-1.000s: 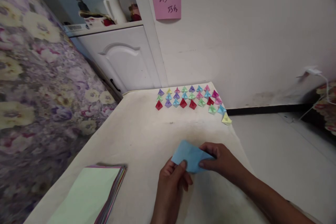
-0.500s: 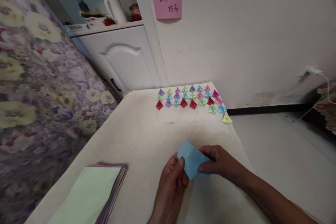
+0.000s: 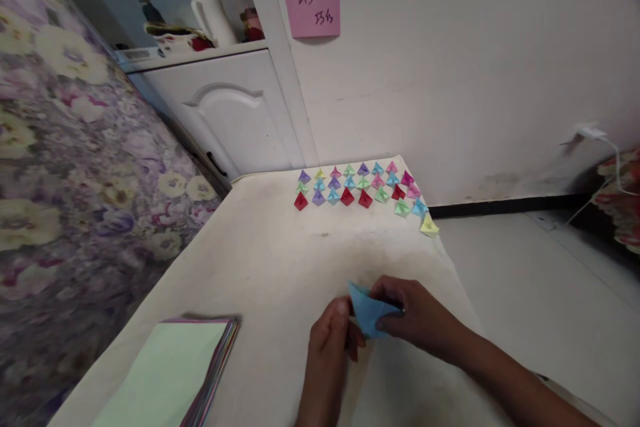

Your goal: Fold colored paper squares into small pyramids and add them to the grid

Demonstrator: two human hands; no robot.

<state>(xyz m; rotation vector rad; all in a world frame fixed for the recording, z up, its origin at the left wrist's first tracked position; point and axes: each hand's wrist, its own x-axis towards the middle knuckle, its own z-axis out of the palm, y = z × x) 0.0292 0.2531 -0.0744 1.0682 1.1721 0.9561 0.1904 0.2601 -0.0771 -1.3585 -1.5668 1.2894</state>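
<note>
A small blue paper (image 3: pixel 369 312) is pinched between both my hands just above the near part of the white table (image 3: pixel 280 260). My left hand (image 3: pixel 330 340) grips its left side with thumb and fingers closed. My right hand (image 3: pixel 415 317) holds its right side, fingers curled over the fold. The paper is folded into a narrow pointed shape, its tip up and to the left.
Several small folded paper pieces (image 3: pixel 363 188) in many colours lie in rows at the table's far end. A stack of coloured paper sheets (image 3: pixel 173 373), green on top, lies near left. A floral bedspread (image 3: pixel 75 167) runs along the left; the bare floor (image 3: pixel 540 293) lies right.
The blue paper has been folded smaller, from a broad flat sheet to a narrow pointed shape. Both hands have closed in toward each other around it.
</note>
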